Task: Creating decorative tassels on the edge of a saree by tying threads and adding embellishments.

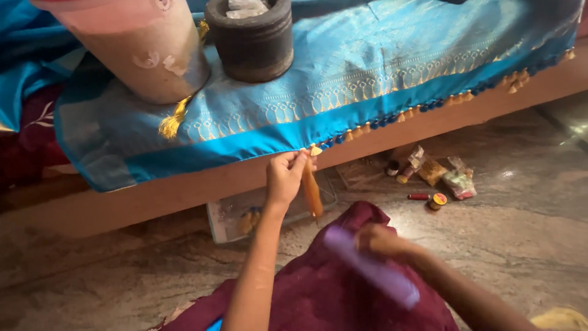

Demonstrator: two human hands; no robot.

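Observation:
My left hand (285,178) pinches the edge of a blue cloth (343,79) where a golden tassel (311,190) hangs down from the hem. The cloth lies over a low wooden ledge (184,190) and carries a row of small gold and blue tassels along its border. My right hand (383,241) is blurred and holds a purple, comb-like tool (373,270) low over my maroon-clad lap (343,288), just below the hanging tassel.
A dark stone mortar (252,38) and a large tan pot (144,49) weigh down the cloth on the ledge. A clear plastic box (245,214) sits on the stone floor under the ledge. Thread spools and small packets (432,178) lie on the floor to the right.

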